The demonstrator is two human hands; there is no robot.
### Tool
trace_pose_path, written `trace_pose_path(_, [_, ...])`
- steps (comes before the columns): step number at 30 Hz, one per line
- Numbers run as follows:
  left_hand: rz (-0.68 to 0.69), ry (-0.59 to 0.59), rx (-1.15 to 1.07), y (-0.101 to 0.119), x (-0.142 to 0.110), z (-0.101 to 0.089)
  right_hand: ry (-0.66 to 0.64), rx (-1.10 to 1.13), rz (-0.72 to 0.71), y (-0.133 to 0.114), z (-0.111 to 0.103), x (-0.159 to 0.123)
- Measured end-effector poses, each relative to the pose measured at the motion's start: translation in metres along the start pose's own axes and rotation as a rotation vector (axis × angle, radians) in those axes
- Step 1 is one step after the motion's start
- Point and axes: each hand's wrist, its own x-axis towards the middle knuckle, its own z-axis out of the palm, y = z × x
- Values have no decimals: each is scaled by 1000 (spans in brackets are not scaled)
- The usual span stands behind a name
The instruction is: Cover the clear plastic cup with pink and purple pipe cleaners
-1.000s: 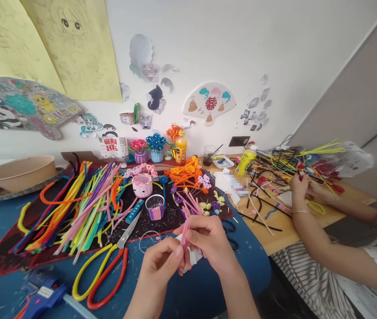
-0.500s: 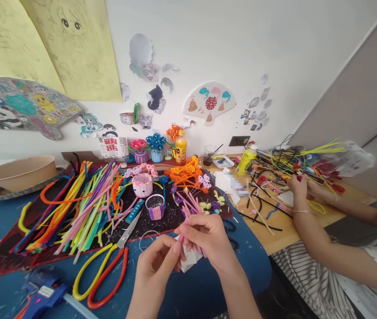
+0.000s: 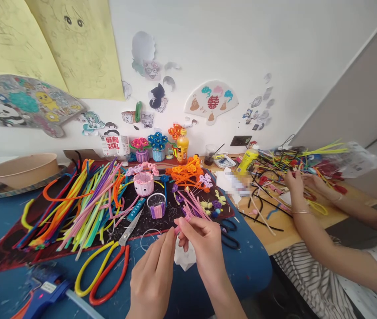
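Between my two hands is a pink pipe cleaner [image 3: 177, 229], mostly covered by the fingers. My left hand [image 3: 155, 266] pinches it from the left, its back turned up. My right hand [image 3: 201, 243] grips it between thumb and forefinger. Beneath them lies a crumpled white paper [image 3: 185, 258] on the blue table. Just beyond the hands, pink pipe cleaner stems [image 3: 191, 204] lie on the dark mat. A small purple and pink basket [image 3: 157, 210] with a white handle stands to their left.
Scissors with yellow and red handles [image 3: 110, 266] lie left of my hands, near a blue glue gun [image 3: 47, 290]. Black-handled scissors [image 3: 230, 234] lie at right. A heap of colourful pipe cleaners [image 3: 78, 204] covers the mat's left. At far right, a co-worker's hands [image 3: 296, 184] work over the wooden table.
My left hand has rolled over so its back faces up, fingers straighter and closer to my right hand. My right hand has tilted slightly. The co-worker's hands have spread slightly apart.
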Motion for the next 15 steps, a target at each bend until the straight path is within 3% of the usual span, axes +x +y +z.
trace_pose_path(8, [-127, 36, -40, 0, 0, 1, 31, 14, -11, 4, -2, 0])
trace_pose_path(15, [-95, 5, -85, -5, -3, 1, 55, 75, 10, 9, -2, 1])
